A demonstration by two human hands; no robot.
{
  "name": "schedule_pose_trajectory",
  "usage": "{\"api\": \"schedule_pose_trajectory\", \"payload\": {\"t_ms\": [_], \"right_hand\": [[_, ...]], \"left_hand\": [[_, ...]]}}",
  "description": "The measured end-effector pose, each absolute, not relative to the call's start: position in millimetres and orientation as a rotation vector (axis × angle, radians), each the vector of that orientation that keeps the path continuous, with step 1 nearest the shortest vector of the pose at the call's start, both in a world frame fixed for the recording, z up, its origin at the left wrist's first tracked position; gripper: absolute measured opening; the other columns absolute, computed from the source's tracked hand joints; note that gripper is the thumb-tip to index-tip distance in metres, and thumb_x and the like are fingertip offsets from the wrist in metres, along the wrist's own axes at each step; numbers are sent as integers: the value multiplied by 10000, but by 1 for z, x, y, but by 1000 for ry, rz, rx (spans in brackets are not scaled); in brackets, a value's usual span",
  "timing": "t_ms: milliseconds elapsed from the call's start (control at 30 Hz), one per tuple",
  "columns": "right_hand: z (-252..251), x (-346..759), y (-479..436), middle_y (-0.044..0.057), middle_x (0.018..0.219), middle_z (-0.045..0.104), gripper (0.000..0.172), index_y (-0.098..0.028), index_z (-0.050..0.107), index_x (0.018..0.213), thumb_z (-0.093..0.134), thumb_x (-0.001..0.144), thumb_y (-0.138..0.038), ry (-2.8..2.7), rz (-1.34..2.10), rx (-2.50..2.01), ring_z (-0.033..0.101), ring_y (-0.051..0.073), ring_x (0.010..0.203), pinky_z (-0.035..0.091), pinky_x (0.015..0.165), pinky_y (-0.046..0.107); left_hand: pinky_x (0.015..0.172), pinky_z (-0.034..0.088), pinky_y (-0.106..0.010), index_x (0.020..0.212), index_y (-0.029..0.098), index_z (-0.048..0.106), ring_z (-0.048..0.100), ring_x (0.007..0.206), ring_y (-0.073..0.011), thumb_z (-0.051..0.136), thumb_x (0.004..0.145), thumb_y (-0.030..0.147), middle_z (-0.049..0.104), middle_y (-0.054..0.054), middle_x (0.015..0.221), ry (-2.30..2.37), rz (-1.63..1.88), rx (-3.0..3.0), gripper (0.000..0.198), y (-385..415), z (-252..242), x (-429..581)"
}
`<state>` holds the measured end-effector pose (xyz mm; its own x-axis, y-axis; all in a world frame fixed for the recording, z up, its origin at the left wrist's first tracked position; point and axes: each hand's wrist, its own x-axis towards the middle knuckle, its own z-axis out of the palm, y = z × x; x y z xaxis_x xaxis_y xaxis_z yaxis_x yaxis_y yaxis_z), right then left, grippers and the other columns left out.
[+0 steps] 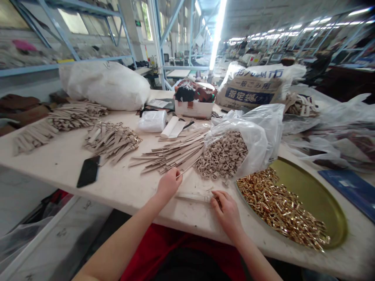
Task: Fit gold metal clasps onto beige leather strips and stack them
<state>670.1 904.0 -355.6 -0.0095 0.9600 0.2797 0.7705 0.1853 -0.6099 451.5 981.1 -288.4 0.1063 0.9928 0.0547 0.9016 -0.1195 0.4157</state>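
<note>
My left hand [169, 182] is closed in a pinch on a thin beige strap [187, 169], which slants up to the right. Just beyond it lies a fanned pile of long beige straps [172, 152]. Lower and to the right, my right hand [225, 208] has its fingers curled together near the table's front edge; whatever is between them is hidden. A clear flat strip [193, 197] lies between my hands. Small beige loops [222, 156] spill from a clear plastic bag [258, 132] above my right hand. To its right, gold metal buckles [287, 210] are heaped on a tray.
The oval gold-coloured tray [319, 199] reaches the table's right side. Finished-looking strap bundles [113, 140] and a black phone [88, 171] lie left. A white box [193, 109], a plastic-wrapped pack [152, 121] and large sacks [104, 86] stand behind. A blue folder [348, 189] lies far right.
</note>
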Motion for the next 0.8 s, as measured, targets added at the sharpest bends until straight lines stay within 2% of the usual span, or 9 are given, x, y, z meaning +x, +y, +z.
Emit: {"api": "schedule_pose_trajectory", "payload": {"t_ms": [133,200,233,333,433,533,633,700,800], "right_hand": [[-349,667,902,89,973,591,238,-182,570,1005,442,830,-279,-1746,374,-1595,544,218,896,435,799,374],[-345,665,898,89,979,586,235,-187,569,1013,437,831,-257,-1712,346,-1553,538,216,921,433,817,370],[-342,665,894,87,979,585,235,-190,568,1017,435,833,-249,-1702,329,-1534,535,212,933,431,826,365],[-334,675,885,78,971,581,233,-202,563,1026,424,842,-243,-1709,282,-1517,542,195,925,429,829,343],[-325,704,881,77,931,573,223,-191,571,988,425,839,-268,-1687,158,-1651,552,185,832,436,774,332],[-315,736,886,69,855,568,204,-175,587,897,442,822,-298,-1654,27,-1855,539,179,723,430,688,317],[-308,749,899,62,821,575,185,-172,591,840,449,816,-289,-1726,-25,-1906,530,173,696,413,668,296],[-306,741,911,63,824,586,184,-173,595,848,438,822,-264,-1825,-43,-1873,538,174,728,404,688,282],[-307,719,931,75,845,599,183,-172,598,874,434,831,-243,-2002,-58,-1925,552,181,782,389,710,275]], "left_hand": [[695,427,-252,775,176,491,554,758,-135,512,780,272,585,-20,824,1559,1191,1926,98,942,-245,442],[751,428,-273,735,181,432,560,833,-146,557,748,267,588,-31,916,1435,1406,1801,152,924,-224,439],[727,436,-272,726,187,397,568,806,-144,557,748,269,592,-25,893,1386,1431,1721,181,917,-217,438],[502,377,-215,700,200,345,472,519,-97,563,740,326,476,55,588,1383,1248,1566,255,899,-217,440],[434,278,-200,678,189,375,326,455,-76,552,730,421,325,78,522,1313,885,1523,296,890,-237,449],[471,299,-209,774,168,444,338,495,-82,409,805,434,368,57,579,1158,701,1393,270,884,-254,461],[534,343,-209,923,152,474,404,557,-85,480,771,352,442,39,654,1065,626,1327,251,881,-261,469],[561,361,-206,885,138,498,440,575,-83,524,745,327,483,27,659,1000,539,1265,237,880,-263,472],[508,353,-189,805,134,500,483,536,-76,540,734,360,538,5,663,978,475,1071,240,881,-269,475]]}}
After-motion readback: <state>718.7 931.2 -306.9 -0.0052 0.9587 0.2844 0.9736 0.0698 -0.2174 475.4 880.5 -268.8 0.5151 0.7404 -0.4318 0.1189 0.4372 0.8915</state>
